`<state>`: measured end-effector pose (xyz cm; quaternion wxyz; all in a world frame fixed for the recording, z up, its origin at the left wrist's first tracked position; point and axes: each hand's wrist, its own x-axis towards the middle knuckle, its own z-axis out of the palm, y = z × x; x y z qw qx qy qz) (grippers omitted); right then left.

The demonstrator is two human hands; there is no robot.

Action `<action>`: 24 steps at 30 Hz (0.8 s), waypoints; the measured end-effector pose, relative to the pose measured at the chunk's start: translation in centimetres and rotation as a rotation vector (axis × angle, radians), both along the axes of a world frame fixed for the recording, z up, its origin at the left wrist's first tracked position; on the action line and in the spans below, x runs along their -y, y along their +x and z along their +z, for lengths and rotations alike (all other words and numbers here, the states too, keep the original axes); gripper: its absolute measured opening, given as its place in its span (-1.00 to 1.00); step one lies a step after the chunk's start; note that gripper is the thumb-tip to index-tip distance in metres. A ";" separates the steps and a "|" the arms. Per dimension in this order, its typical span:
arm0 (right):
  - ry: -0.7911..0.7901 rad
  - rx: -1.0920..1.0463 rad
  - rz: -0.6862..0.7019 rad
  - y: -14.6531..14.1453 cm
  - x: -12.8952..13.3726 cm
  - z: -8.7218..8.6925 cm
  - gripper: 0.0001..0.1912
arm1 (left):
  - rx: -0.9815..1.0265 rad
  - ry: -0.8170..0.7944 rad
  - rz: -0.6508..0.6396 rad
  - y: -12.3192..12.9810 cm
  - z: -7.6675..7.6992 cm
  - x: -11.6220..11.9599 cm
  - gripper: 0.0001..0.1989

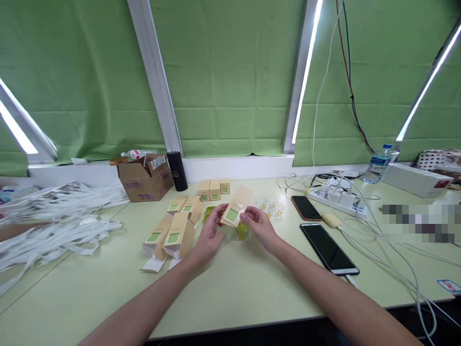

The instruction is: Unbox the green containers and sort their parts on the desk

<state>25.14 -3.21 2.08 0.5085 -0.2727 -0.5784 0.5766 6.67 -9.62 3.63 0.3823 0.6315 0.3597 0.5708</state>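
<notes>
Forearms: both (pixel 144 303) (pixel 333 293) reach in from the lower edge over the pale tabletop (pixel 230 293), converging mid-view.
Left hand: left hand (pixel 211 235) narrow, fingers curled at the left edge of a kraft packet (pixel 232 214), thumb apart from it, lower down.
Right hand: right hand (pixel 261 227) narrow too, thumb and fingertips closed on the packet's right edge.
Kraft packet: held between both hands, tilted, green square label up, pale translucent flap at the far end.
Green jar: one green jar (pixel 242 231) right below the packet as seen; contact between them, cannot tell. More green glass (pixel 208 211) partly hidden behind the left hand.
Open boxes: four kraft boxes (pixel 179 229) with green labels, lying left of the hands, the near two with white flaps out.
Small boxes: three (pixel 215 189) in a row behind the hands.
Clear containers: small cluster (pixel 270 205) with yellow bits, beyond the right hand.
Right side: two phones (pixel 306 208) (pixel 329 248), the nearer one with a cable; loaded power strip (pixel 337 199) behind, water bottle (pixel 377 164) farther back.
Left side: white straps (pixel 91 196) heaped; cardboard carton (pixel 146 179) beside a black cylinder (pixel 176 171).
</notes>
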 end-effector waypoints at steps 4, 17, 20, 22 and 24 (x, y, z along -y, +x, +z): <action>0.005 -0.017 0.005 0.0 -0.1 -0.1 -0.40 | -0.049 -0.005 0.009 0.0 -0.1 0.1 -0.43; 0.004 0.012 0.013 0.1 -0.2 -0.2 -0.36 | 0.032 -0.002 0.003 0.1 0.2 0.0 -0.43; -0.001 0.012 0.010 0.1 0.0 -0.1 -0.35 | 0.035 0.000 -0.020 0.1 0.1 -0.2 -0.42; 0.003 0.015 0.001 0.1 0.1 0.0 -0.34 | 0.032 0.012 -0.030 0.0 0.0 -0.2 -0.42; 0.010 0.022 -0.012 0.0 0.1 0.2 -0.33 | 0.030 0.025 -0.035 0.0 -0.1 -0.3 -0.43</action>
